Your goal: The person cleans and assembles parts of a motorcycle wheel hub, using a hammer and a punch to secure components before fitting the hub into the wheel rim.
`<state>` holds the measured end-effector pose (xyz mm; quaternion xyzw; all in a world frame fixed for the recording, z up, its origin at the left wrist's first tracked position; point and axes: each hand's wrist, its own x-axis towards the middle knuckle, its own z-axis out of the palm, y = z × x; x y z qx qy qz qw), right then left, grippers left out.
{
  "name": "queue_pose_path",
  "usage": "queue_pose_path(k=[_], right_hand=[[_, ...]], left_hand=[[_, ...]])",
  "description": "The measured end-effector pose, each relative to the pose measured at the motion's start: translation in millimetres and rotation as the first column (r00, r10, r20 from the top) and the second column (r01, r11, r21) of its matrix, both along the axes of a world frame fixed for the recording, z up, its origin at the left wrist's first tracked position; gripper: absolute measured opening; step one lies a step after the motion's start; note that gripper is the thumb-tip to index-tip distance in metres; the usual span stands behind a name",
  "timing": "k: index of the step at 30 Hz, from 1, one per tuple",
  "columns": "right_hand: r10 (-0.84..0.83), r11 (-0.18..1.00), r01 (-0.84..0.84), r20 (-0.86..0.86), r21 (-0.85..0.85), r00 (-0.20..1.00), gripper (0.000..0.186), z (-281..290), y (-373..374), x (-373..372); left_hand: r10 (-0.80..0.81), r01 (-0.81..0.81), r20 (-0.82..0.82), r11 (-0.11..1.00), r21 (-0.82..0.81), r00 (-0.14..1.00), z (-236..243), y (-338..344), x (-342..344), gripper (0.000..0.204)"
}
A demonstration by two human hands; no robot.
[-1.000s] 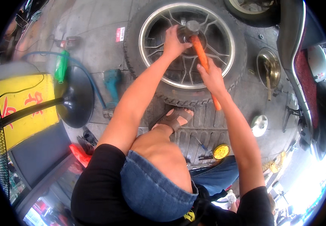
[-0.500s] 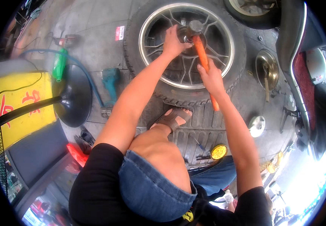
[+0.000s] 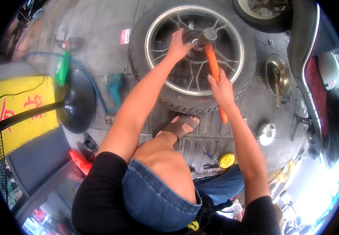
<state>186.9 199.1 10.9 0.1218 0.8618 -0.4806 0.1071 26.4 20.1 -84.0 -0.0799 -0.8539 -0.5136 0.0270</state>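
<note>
Down and slightly right goes the hammer (image 3: 211, 58) since half a second ago, and the right hand (image 3: 222, 91) has dropped along with it! From my distant seat I've got the head view: that right hand is wrapped firmly around the orange handle, with the tail end poking out below the fist. Up top, the hammer's dark head sits over the middle of the wheel (image 3: 195, 93), right next to the hub (image 3: 197, 56); whether metal meets metal, I can't tell.

Over to the left hand (image 3: 178, 46): thumb and fingers stand apart at the hub's left side, thumb by a small shiny ring (image 3: 195, 40). Whether they pinch anything, I cannot tell from here.

The wheel lies flat on the floor, tire and all, just ahead of the sandalled foot (image 3: 177, 127). Left of it I spot a teal drill (image 3: 115, 88), then a blue hose (image 3: 99, 93) and a green bottle (image 3: 62, 69). Off to the right, a shiny metal dish (image 3: 271, 66) rests on the floor, well apart from the hammer.
</note>
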Motion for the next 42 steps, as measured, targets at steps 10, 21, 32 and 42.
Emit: queue_pose_path(k=[10, 21, 32, 42], right_hand=[[0.038, 0.999, -0.037, -0.029, 0.032, 0.999, 0.042, 8.8, -6.1, -19.8], [0.011, 0.999, -0.01, -0.027, 0.046, 1.0, 0.042, 0.3, 0.8, -32.0], [0.088, 0.994, -0.087, -0.024, 0.06, 0.996, 0.044, 17.7, -4.8, -19.7], [0.062, 0.995, -0.059, -0.04, 0.074, 0.997, 0.044, 2.8, -0.4, -34.7]], left_hand=[[-0.01, 0.01, -0.015, 0.999, -0.042, 1.0, -3.5, -3.1, 3.9, 0.083], [0.01, -0.01, 0.017, 0.999, -0.035, 1.0, -2.3, 6.3, -3.2, 0.084], [-0.005, 0.005, 0.026, 1.0, 0.02, 1.0, -12.5, -2.2, -0.7, 0.069], [-0.089, 0.087, -0.06, 0.995, -0.043, 0.994, -7.3, -8.4, -6.1, 0.073]])
